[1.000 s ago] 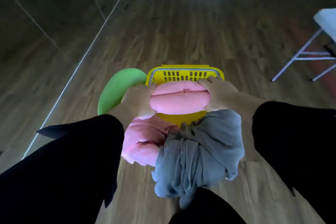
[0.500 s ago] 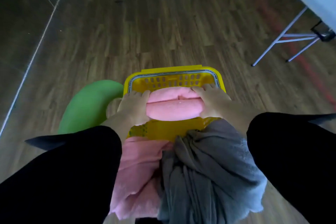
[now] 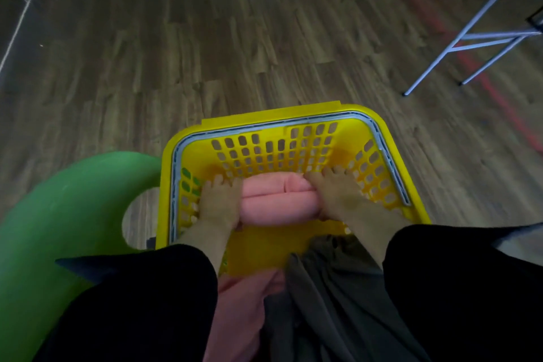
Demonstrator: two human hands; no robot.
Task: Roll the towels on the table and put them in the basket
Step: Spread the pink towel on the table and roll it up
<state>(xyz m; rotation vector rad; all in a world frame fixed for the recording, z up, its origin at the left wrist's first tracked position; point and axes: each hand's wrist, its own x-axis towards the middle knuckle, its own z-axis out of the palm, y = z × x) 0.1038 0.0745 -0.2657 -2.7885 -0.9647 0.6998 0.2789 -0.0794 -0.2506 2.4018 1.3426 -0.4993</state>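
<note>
Green curved object [image 3: 58, 214], cut off at the left edge. Left hand [image 3: 219, 206] and right hand [image 3: 338, 194] grip the ends of the rolled pink towel [image 3: 279, 203] low inside the yellow basket [image 3: 390, 141]; fingers curled over it, thumbs hidden. Loose pink towel [image 3: 238, 311] and grey towel [image 3: 323, 303] partly covered by black sleeves.

text: none legible | labels: none | numbers: none

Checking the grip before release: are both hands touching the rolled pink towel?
Touching. Head view: left hand and right hand hold opposite ends of the rolled pink towel inside the basket.
</note>
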